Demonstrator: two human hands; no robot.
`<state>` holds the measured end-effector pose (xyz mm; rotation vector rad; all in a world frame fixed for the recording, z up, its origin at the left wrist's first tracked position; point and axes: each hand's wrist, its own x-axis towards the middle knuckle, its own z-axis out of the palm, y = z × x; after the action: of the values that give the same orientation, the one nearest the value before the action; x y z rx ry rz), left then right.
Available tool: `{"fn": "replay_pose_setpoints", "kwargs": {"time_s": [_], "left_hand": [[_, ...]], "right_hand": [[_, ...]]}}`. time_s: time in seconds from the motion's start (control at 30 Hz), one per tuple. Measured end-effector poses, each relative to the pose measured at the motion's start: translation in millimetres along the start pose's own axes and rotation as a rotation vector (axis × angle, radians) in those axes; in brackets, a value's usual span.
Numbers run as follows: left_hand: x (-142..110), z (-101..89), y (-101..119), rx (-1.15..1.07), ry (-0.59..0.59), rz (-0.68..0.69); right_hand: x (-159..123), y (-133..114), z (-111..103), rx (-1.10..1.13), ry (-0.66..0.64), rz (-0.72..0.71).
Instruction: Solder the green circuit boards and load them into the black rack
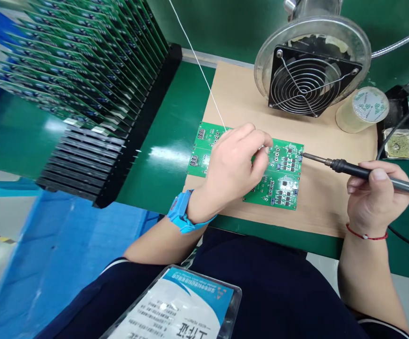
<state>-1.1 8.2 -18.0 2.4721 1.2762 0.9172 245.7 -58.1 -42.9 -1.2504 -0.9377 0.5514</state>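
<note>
While the right hand (378,197) has the iron (351,168) gripped right of the board (281,162), left hand (233,165) just pinches wire (199,64) over that board.

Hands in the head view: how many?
2. The left hand is over the green circuit panel, a thin wire running to it; the right hand grips the soldering iron, tip near the panel's right edge. No others show.

Green circuit board (278,186) lies flat, soldering iron (353,169) at right edge.
</note>
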Motion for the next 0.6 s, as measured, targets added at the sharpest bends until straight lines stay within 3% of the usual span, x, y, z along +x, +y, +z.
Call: {"fn": "replay_pose_setpoints", "kwargs": {"time_s": [0.23, 0.6], "left_hand": [[0.1, 1.8, 1.3, -0.002, -0.058, 0.022], [-4.5, -4.5, 1.7, 0.003, -0.034, -0.005]], "right_hand": [[0.1, -1.0, 0.0, -0.009, 0.007, -0.002], [2.3, -0.2, -0.4, 0.011, 0.055, -0.010]]}}
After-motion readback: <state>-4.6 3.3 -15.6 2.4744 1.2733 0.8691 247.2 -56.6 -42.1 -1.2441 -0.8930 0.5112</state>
